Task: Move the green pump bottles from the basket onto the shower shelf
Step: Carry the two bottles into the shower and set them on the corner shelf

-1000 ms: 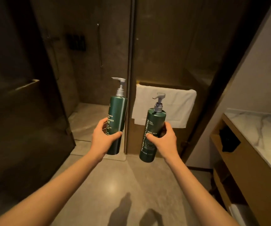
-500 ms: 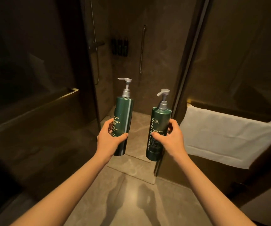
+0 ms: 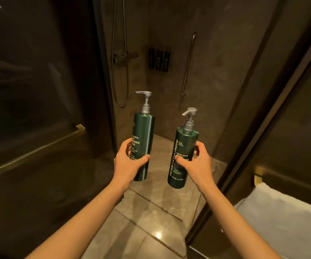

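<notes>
I hold two dark green pump bottles with grey pumps upright in front of me, at the open shower doorway. My left hand (image 3: 127, 163) grips the left green bottle (image 3: 144, 131) around its lower half. My right hand (image 3: 197, 163) grips the right green bottle (image 3: 183, 146), which hangs slightly lower and tilts a little. On the shower's back wall sits a small dark shelf (image 3: 159, 57) holding three dark bottles. No basket is in view.
A shower hose and mixer (image 3: 122, 57) hang on the back wall, left of the shelf. A vertical grab bar (image 3: 188, 62) is to its right. Glass panels flank the doorway, the left one with a brass rail (image 3: 38, 148). A white towel (image 3: 285, 221) hangs at lower right.
The view has swung left and closer to the shower opening; the towel slid to the lower right corner. Both bottles stay gripped, held out ahead of me.
</notes>
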A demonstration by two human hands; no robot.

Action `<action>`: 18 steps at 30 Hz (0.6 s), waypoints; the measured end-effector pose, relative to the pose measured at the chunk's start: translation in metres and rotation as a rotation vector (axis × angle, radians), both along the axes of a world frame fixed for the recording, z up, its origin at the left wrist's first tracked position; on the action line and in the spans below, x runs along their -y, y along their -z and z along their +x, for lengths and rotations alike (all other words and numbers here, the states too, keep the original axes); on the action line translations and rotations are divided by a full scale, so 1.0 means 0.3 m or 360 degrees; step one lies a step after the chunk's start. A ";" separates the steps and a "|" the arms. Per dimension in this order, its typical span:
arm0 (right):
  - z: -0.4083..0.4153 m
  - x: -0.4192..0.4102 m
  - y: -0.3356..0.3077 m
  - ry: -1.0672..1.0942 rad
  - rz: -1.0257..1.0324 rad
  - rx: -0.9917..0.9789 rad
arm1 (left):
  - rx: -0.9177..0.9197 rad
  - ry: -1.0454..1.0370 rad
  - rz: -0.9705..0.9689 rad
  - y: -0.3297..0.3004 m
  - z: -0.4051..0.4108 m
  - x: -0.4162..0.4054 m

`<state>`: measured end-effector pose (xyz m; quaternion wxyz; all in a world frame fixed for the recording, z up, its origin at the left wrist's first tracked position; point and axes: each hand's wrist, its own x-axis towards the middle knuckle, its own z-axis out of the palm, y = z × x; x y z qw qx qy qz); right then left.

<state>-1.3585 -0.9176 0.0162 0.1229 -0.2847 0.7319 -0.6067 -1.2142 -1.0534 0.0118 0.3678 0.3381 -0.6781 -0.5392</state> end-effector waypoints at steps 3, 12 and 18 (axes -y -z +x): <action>-0.130 0.160 0.025 -0.0003 0.0003 0.0000 | -0.0007 0.0004 0.0008 0.021 -0.130 0.157; -0.520 0.690 -0.026 0.0144 -0.0118 -0.0038 | -0.0030 0.0046 -0.0004 -0.038 -0.557 0.715; -0.759 0.953 0.022 0.0201 -0.0073 -0.0022 | 0.0013 0.0102 -0.0003 -0.006 -0.797 0.961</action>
